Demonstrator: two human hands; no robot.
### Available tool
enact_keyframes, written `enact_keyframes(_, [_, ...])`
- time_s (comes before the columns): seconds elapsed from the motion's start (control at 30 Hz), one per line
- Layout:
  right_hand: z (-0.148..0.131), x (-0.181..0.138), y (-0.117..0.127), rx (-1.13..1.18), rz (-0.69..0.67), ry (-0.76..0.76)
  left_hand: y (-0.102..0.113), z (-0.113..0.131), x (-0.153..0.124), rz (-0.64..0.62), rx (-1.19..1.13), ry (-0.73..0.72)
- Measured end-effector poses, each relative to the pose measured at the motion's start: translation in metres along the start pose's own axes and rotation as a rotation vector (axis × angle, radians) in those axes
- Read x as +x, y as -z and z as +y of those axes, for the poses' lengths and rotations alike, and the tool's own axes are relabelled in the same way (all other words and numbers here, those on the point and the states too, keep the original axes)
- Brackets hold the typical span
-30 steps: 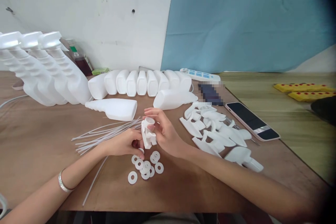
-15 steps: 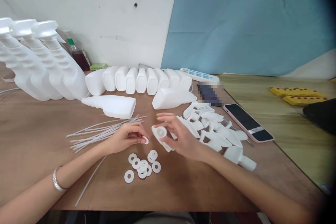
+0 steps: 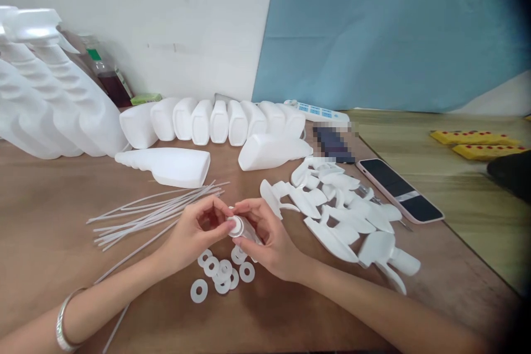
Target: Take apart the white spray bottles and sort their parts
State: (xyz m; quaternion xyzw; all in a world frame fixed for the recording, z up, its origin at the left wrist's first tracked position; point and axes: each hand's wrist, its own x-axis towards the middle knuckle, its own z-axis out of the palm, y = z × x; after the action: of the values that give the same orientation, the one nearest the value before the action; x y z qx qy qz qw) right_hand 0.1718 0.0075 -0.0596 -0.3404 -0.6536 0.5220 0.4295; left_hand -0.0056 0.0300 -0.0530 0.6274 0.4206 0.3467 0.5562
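Note:
My right hand is closed around a white trigger spray head, its round collar turned to the left. My left hand pinches a small white ring washer at the mouth of that collar. Fingertips hide part of the washer, so I cannot tell how deep it sits. Just below my hands, several loose white washers lie in a loose heap on the brown table. Thin white dip tubes are bunched beside my left hand.
Several white spray heads are piled to the right, beside a pink-edged phone. White bottles line the back, with two more bottles lying before them. Bottles with sprayers lean at the left. A power strip lies behind.
My left hand has brought the washer rightward to the spray head's collar. The right hand has turned the spray head and closed further around it. The camera view has shifted slightly.

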Motion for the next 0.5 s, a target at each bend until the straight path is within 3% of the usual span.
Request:
enact_keyframes(0.13, [0.003,0.002,0.004,0.167,-0.05,-0.052,0.002,0.001,0.0,0.07,0.265,-0.166])
enact_keyframes(0.3, [0.003,0.004,0.009,0.271,-0.159,-0.109,0.01,0.005,-0.001,-0.086,0.482,-0.412])
enact_keyframes(0.4, [-0.001,0.003,0.01,0.191,-0.166,-0.072,0.012,0.004,0.0,-0.098,0.597,-0.522])
enact_keyframes(0.5, [-0.005,-0.001,0.009,-0.064,-0.125,0.074,0.012,0.003,0.002,-0.052,0.705,-0.614])
